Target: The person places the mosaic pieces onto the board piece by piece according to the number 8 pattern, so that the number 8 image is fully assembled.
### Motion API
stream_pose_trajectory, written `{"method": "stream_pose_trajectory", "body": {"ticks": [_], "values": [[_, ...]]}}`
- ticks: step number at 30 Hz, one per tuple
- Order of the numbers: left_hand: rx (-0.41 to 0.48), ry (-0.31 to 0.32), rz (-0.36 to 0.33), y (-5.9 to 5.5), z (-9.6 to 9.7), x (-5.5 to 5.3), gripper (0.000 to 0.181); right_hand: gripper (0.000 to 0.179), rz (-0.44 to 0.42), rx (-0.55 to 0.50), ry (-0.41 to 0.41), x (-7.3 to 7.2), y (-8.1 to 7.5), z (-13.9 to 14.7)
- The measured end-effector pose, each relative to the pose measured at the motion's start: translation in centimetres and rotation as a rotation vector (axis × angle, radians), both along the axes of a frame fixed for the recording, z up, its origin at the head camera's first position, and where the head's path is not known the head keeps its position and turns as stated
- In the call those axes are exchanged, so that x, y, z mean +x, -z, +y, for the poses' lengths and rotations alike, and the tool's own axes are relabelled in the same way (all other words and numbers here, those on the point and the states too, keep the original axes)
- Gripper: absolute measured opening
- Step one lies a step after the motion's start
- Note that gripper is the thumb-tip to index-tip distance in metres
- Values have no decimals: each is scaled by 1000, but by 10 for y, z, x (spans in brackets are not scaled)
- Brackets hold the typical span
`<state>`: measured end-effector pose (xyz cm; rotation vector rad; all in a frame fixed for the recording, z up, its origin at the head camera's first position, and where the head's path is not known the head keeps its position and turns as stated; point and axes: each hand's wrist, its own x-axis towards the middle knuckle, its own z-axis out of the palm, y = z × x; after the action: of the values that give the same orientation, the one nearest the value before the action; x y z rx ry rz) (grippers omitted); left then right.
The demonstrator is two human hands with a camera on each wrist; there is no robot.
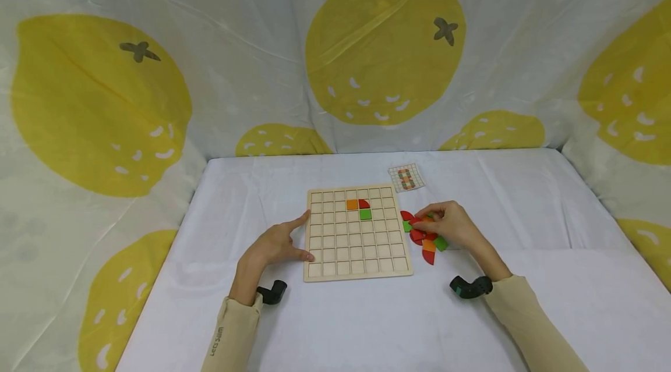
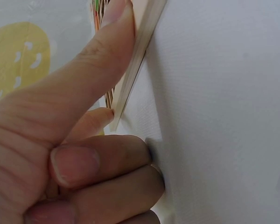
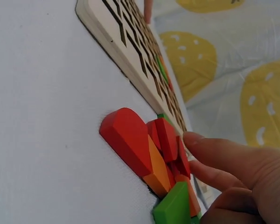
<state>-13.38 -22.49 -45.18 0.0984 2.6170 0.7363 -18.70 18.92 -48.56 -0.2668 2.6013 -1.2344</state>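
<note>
A square wooden grid board (image 1: 343,276) lies on the table between the hands. In its upper rows sit an orange square (image 1: 352,204), a red quarter-round (image 1: 364,204) and a green square (image 1: 365,215). My left hand (image 1: 275,244) touches the board's left edge with thumb and index finger spread; the left wrist view shows the other fingers curled beneath. Right of the board, my right hand (image 1: 451,223) has its fingertips at a heap of red (image 3: 126,135), orange (image 3: 157,168) and green (image 3: 175,205) blocks. Whether they pinch a red block is unclear.
A small card (image 1: 406,178) with a coloured grid pattern lies beyond the board's upper right corner. White cloth covers the table (image 1: 356,325). Behind it hangs a curtain (image 1: 251,69) printed with lemons. Black wrist devices (image 1: 472,287) sit by both wrists.
</note>
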Motion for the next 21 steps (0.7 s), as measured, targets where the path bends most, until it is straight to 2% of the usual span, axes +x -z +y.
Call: {"method": "stream_pose_trajectory", "body": {"ticks": [4,8,13,17,21], "values": [[-1,1,1,0,1,-1,113,26,-38,-16,4,1,-1,2],[-12,-4,-3,0,1,-1,112,21,3,12,22,2,-1,-1],[-19,-5,-6,-1,1,1,113,25,45,49,60,4,-3,-4],[-11,-4,-3,0,0,1,112,30,48,42,31,3,-2,-5],[-4,-4,-3,0,0,1,112,30,50,15,-34,2,0,-4]]}}
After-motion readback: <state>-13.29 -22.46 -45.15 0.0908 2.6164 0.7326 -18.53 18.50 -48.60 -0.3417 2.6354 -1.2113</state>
